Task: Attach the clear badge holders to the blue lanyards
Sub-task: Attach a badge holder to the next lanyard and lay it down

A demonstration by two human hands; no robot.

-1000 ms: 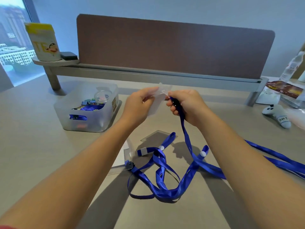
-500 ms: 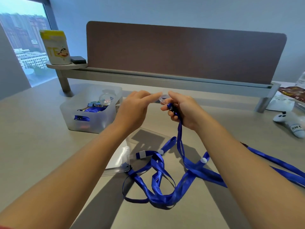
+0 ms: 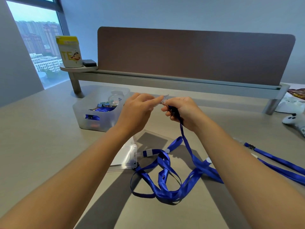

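My left hand (image 3: 137, 109) pinches a clear badge holder (image 3: 162, 97), held nearly edge-on above the desk. My right hand (image 3: 183, 112) grips the clip end of a blue lanyard (image 3: 186, 142) right against the holder's edge. The strap hangs down from that hand into a tangled blue pile (image 3: 166, 184) on the desk. Another clear badge holder (image 3: 125, 158) lies flat below my left wrist, joined to a lanyard end. A second clear holder (image 3: 153, 138) lies just behind it.
A translucent plastic bin (image 3: 100, 111) with blue lanyards and small parts stands at the left. More blue lanyards (image 3: 277, 162) stretch across the right of the desk. A brown partition (image 3: 194, 55) on a metal shelf closes the back. A white toy (image 3: 295, 121) lies far right.
The view has tilted and moved closer. Both hands stay together; the clear holder has turned from slanted to nearly flat and edge-on at the clip.
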